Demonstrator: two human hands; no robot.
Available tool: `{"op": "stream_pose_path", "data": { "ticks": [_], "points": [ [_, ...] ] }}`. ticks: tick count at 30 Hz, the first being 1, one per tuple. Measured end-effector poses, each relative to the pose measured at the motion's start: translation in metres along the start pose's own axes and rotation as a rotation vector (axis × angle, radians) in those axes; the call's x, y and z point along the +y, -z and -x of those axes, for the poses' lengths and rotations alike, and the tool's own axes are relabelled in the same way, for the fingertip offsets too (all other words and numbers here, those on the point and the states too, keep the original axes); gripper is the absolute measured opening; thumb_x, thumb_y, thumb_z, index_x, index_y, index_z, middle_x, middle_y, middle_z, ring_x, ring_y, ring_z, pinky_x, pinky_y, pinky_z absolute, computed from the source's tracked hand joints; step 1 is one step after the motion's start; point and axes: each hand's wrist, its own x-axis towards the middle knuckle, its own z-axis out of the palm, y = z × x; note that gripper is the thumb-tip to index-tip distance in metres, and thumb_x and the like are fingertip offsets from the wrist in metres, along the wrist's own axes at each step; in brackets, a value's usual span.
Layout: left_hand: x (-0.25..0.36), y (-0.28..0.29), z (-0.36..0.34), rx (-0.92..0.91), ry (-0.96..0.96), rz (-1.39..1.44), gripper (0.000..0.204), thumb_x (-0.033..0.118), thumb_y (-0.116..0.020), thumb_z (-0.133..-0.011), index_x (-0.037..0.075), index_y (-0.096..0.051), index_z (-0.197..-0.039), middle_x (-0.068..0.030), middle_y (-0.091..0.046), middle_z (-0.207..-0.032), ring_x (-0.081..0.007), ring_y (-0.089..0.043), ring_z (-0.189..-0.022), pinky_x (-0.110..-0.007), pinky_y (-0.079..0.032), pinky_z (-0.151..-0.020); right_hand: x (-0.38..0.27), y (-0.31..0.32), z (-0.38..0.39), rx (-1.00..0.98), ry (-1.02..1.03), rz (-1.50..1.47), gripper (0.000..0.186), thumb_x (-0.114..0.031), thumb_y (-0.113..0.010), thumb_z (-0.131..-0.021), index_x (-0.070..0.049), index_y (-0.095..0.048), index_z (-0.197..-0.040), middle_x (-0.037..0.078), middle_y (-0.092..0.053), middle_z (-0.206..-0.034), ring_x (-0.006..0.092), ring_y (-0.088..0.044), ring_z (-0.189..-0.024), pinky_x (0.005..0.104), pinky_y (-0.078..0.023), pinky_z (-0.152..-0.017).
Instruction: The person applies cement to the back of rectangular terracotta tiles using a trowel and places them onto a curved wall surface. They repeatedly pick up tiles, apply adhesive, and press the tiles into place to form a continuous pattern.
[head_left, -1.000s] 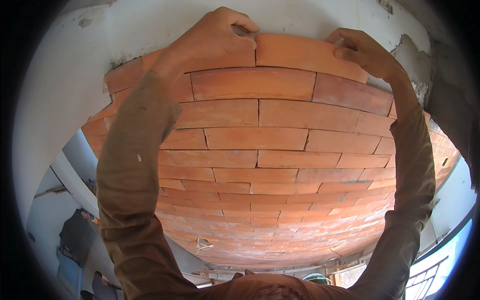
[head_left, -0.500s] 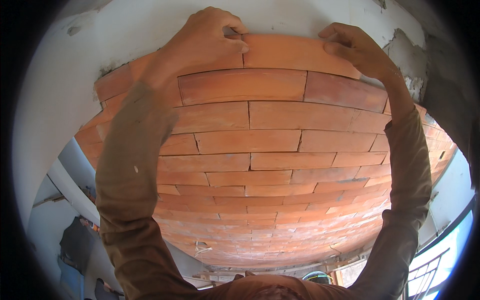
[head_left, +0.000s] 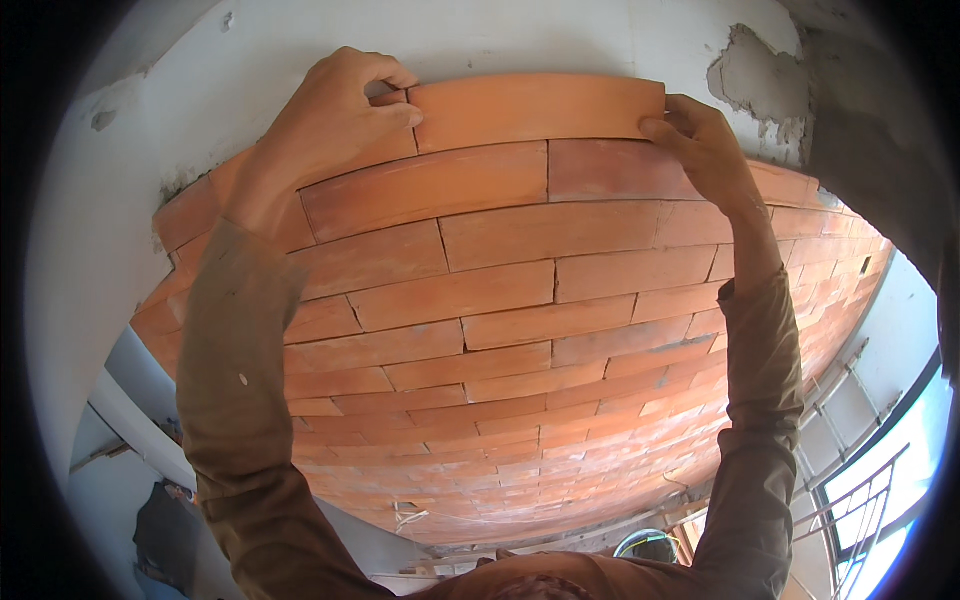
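Note:
A long orange terracotta tile sits at the top of the tiled surface, against a white plastered band. My left hand is closed at its left end, fingers over the upper edge and thumb on the face beside the joint with the neighbouring tile. My right hand grips the right end, thumb on the lower corner and fingers curled round the end, partly hidden. Rows of similar tiles with dark joints fill the middle, behind both brown-sleeved forearms.
Broken plaster shows at the upper right beside rough grey concrete. A bright window with a metal railing is at the lower right, near light poles. A round bucket-like object and dark items lie along the bottom and lower left.
The view has shifted and tilted, so tiles and both hands appear further left. My right fingers, earlier on the tile's top edge, now wrap round its right end. My left hand keeps its hold.

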Motion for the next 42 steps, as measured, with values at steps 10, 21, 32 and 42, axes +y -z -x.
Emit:
{"op": "stream_pose_path", "data": {
  "ticks": [10, 21, 32, 42],
  "points": [
    [-0.004, -0.003, 0.003, 0.005, 0.015, 0.160, 0.036, 0.015, -0.074, -0.086, -0.004, -0.067, -0.116, -0.0188, -0.059, -0.125, -0.0252, -0.068, -0.105, -0.035, -0.053, -0.093, 0.003, -0.006, 0.000, 0.019, -0.010, -0.050, 0.043, -0.030, -0.067, -0.090, 0.006, -0.068, -0.115, 0.014, -0.074, -0.102, 0.0191, -0.066, -0.091, 0.0331, -0.051, -0.084],
    [0.028, 0.009, 0.015, 0.039, -0.172, -0.049, 0.043, 0.020, -0.076, -0.078, -0.004, -0.069, -0.113, -0.0198, -0.067, -0.115, -0.0326, -0.057, -0.117, -0.040, -0.044, -0.102, 0.009, -0.007, 0.001, 0.069, -0.009, 0.002, 0.046, -0.037, -0.069, -0.088, 0.000, -0.071, -0.116, 0.014, -0.075, -0.100, 0.0202, -0.068, -0.088, 0.0344, -0.052, -0.082],
    [0.006, 0.006, 0.011, 0.036, -0.237, -0.068, 0.052, 0.025, -0.080, -0.074, -0.003, -0.068, -0.116, -0.0184, -0.067, -0.116, -0.0334, -0.055, -0.116, -0.041, -0.044, -0.101, 0.002, -0.010, 0.006, 0.114, -0.009, 0.068, 0.049, -0.042, -0.067, -0.088, 0.001, -0.070, -0.112, 0.010, -0.072, -0.088, 0.0176, -0.061, -0.077, 0.0346, -0.049, -0.074],
    [-0.007, -0.001, 0.009, 0.049, -0.202, -0.060, 0.050, 0.027, -0.081, -0.076, -0.001, -0.068, -0.115, -0.0181, -0.066, -0.118, -0.0338, -0.055, -0.118, -0.043, -0.045, -0.100, 0.000, -0.012, 0.004, 0.084, 0.024, -0.059, 0.046, -0.038, -0.068, -0.090, 0.001, -0.070, -0.115, 0.008, -0.071, -0.087, 0.0132, -0.058, -0.079, 0.0324, -0.048, -0.073]
  ]
}}
